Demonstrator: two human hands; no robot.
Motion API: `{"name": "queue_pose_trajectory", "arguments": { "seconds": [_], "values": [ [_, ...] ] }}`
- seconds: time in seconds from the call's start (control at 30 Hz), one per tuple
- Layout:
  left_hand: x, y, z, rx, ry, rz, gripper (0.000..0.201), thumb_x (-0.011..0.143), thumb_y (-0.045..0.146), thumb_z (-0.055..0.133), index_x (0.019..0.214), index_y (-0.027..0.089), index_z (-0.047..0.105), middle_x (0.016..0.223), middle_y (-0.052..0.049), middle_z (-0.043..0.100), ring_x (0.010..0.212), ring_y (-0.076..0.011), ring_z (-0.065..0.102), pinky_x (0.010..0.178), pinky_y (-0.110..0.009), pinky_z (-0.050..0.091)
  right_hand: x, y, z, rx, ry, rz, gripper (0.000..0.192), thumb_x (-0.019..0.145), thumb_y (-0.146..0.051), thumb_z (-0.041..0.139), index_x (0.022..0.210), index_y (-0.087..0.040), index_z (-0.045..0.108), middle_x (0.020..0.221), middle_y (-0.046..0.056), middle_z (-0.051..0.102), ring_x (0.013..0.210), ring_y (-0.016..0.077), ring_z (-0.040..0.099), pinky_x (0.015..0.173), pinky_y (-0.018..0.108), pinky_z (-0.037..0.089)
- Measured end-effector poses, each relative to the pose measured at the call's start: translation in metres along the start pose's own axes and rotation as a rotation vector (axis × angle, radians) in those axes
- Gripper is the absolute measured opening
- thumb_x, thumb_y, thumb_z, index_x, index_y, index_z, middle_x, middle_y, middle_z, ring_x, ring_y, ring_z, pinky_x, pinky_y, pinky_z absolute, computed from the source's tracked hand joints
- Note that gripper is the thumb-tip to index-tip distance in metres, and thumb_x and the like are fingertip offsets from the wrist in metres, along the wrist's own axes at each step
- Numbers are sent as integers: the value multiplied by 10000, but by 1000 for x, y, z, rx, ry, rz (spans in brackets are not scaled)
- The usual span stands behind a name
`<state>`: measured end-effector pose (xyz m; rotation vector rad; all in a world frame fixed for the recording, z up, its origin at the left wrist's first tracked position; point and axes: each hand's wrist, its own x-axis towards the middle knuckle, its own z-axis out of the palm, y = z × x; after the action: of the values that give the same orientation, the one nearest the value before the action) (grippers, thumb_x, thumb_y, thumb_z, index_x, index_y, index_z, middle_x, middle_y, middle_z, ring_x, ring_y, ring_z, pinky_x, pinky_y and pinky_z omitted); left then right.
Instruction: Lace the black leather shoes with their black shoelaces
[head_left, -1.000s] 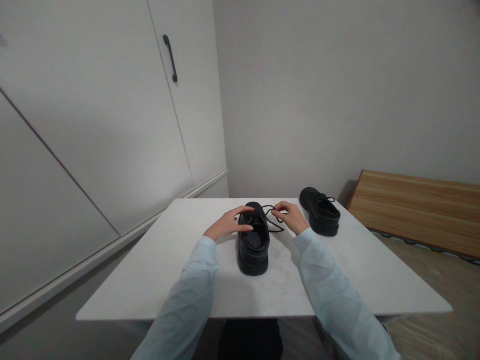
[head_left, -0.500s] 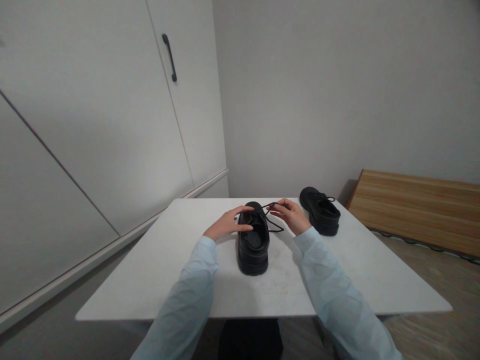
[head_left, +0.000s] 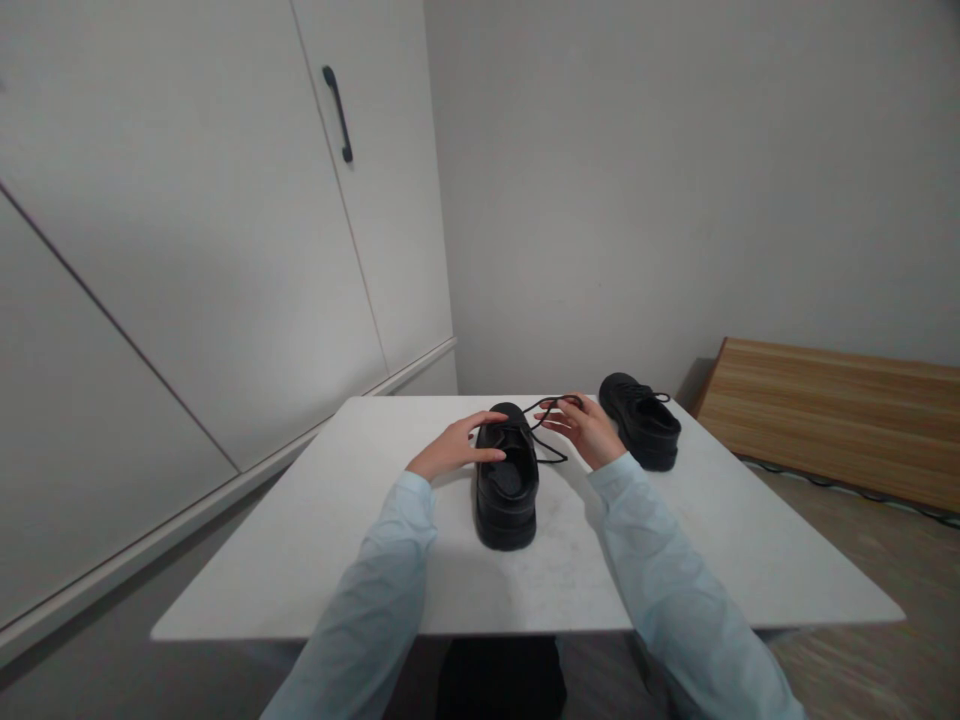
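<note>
A black lace-up shoe (head_left: 506,515) stands upright on the white table, its heel towards me. My left hand (head_left: 454,447) is at its left side, thumb at the shoe's opening and fingers reaching over the laced part, thumb and fingers apart with the shoe's upper between them. My right hand (head_left: 585,430) is to the right of the shoe, slightly raised, with its fingers pinched on the black shoelace (head_left: 544,402). The lace runs in a loose curve from the eyelets to those fingers. Another lace end lies looped on the table beside the shoe.
A second black shoe (head_left: 649,430), its lace tied, stands near the table's far right edge. The white table (head_left: 330,540) reaches towards a grey wall. White cabinet doors (head_left: 210,250) with a dark handle (head_left: 339,115) are on the left. A wood-grain board (head_left: 832,420) is at the right.
My right hand has shifted slightly to the right and up, drawing the lace into a wider curve. My left hand and the shoes stay where they were.
</note>
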<state>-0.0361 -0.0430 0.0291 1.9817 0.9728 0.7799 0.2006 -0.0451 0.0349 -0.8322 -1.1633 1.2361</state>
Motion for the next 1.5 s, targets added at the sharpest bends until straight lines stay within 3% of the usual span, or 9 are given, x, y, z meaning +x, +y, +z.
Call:
{"name": "queue_pose_trajectory", "arguments": {
  "seconds": [0.3, 0.63, 0.8, 1.07, 1.27, 1.5],
  "values": [
    [0, 2, 0, -4, -6, -5, 601, 662, 406, 716, 1222, 278, 537, 1376, -64, 459, 1276, -273, 402, 1042, -443, 324, 4, 2, -3, -5, 65, -5, 305, 646, -410, 684, 741, -203, 481, 799, 11, 647, 618, 131, 617, 616, 291, 489],
    [0, 4, 0, 0, 0, -2, 571, 666, 403, 711, 1200, 286, 549, 1359, -50, 479, 1265, -268, 418, 1044, -432, 327, 9, 7, -5, -161, 128, -123, 267, 678, -424, 626, 725, -205, 482, 702, -17, 547, 562, 102, 512, 560, 257, 444],
    [0, 3, 0, 5, 1, -8, 590, 659, 426, 707, 1210, 289, 546, 1360, -60, 477, 1266, -283, 412, 1042, -466, 323, 10, 6, -7, -304, 222, -238, 276, 690, -448, 602, 679, -209, 464, 612, -34, 479, 544, 105, 445, 503, 233, 371],
    [0, 5, 0, -10, -6, -4, 586, 658, 420, 710, 1209, 301, 548, 1368, -54, 467, 1275, -284, 402, 1041, -467, 321, 12, 10, -11, -542, 269, -298, 227, 687, -394, 625, 729, -188, 537, 745, 30, 593, 644, 144, 507, 607, 285, 426],
    [-1, 6, 0, -32, -8, -14, 560, 686, 418, 694, 1211, 295, 543, 1378, -60, 460, 1281, -277, 397, 1036, -468, 330, 6, 11, -3, -816, 187, -385, 243, 722, -398, 614, 847, -192, 584, 915, 78, 635, 773, 202, 560, 715, 362, 456],
    [9, -13, 1, -160, 132, 78, 422, 797, 426, 587, 1144, 188, 548, 1234, -113, 579, 1152, -210, 537, 988, -359, 407, 2, 11, 1, -871, -76, -454, 377, 721, -425, 663, 1034, -228, 585, 1090, 81, 611, 1067, 252, 538, 934, 426, 401]
  ]
}}
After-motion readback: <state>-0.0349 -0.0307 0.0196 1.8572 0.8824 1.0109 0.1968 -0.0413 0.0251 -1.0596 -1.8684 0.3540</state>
